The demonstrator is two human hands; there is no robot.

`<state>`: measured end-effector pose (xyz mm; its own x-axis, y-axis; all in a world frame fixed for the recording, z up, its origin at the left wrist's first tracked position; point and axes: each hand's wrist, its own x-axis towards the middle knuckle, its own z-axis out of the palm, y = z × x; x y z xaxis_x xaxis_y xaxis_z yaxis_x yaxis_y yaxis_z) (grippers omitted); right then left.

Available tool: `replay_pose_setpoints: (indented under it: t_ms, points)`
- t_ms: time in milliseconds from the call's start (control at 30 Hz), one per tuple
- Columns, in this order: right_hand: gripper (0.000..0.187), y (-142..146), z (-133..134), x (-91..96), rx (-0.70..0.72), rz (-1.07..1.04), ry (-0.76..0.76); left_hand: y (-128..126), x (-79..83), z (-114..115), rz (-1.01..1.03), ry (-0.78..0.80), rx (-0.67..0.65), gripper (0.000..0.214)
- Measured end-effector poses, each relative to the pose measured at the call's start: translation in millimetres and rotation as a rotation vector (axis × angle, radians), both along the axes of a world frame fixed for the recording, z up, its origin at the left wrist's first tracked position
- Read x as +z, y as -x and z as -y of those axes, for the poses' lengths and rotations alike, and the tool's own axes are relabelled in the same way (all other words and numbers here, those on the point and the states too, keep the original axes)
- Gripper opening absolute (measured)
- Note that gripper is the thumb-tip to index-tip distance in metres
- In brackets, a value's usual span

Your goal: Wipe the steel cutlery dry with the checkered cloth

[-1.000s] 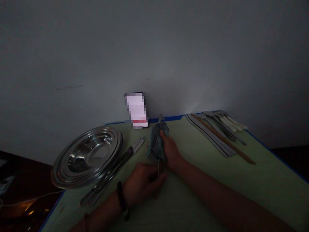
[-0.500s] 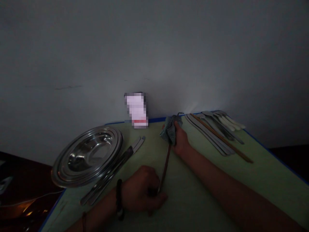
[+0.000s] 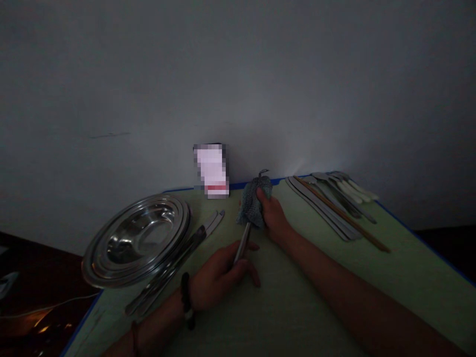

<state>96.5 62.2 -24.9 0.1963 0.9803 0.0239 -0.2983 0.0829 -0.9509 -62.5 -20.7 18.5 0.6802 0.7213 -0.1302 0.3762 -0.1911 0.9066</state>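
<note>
My left hand (image 3: 226, 267) is closed around the handle of what looks like a metal table knife (image 3: 242, 244). The knife slants up and away, and its far end is hidden inside a grey-green cloth (image 3: 253, 203). My right hand (image 3: 274, 213) grips this cloth, bunched around the metal, with the thumb on top. Left of my left hand, several table knives (image 3: 169, 270) lie side by side, two blade tips pointing towards the wall.
Stacked shiny metal dishes (image 3: 139, 238) sit at the table's left. Along the right lie flat metal cutlery (image 3: 320, 210), a wooden chopstick (image 3: 345, 213), spoons and white-handled pieces (image 3: 351, 191). A phone (image 3: 211, 171) with a blurred screen leans on the wall (image 3: 238, 74).
My left hand has moved up, closer to the cloth, and less of the knife shows between my hands. My right hand and the cloth have shifted slightly left and nearer.
</note>
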Motion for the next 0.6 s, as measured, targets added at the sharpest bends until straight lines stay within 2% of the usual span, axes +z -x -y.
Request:
replay_pose_setpoints:
  t_ms: [167, 267, 333, 500, 600]
  points:
    - [0.044, 1, 8, 11.6, 0.043, 0.212, 0.023, -3, -6.0, -2, 0.091, 0.095, 0.117, 0.036]
    - [0.044, 2, 8, 13.0, 0.02, 0.206, 0.079, -3, -7.2, -3, 0.079, 0.108, 0.155, 0.034]
    - [0.043, 3, 6, 10.5, -0.006, 0.125, 0.111, -2, -6.4, -3, 0.061, 0.106, 0.139, 0.033]
    - [0.039, -3, -8, 4.1, -0.107, -0.25, 0.161, 2, 0.6, -3, -0.037, 0.012, -0.013, 0.031]
    - [0.033, -11, -14, 4.5, -0.196, -0.337, 0.129, 3, 2.8, -4, -0.049, -0.008, -0.043, 0.032]
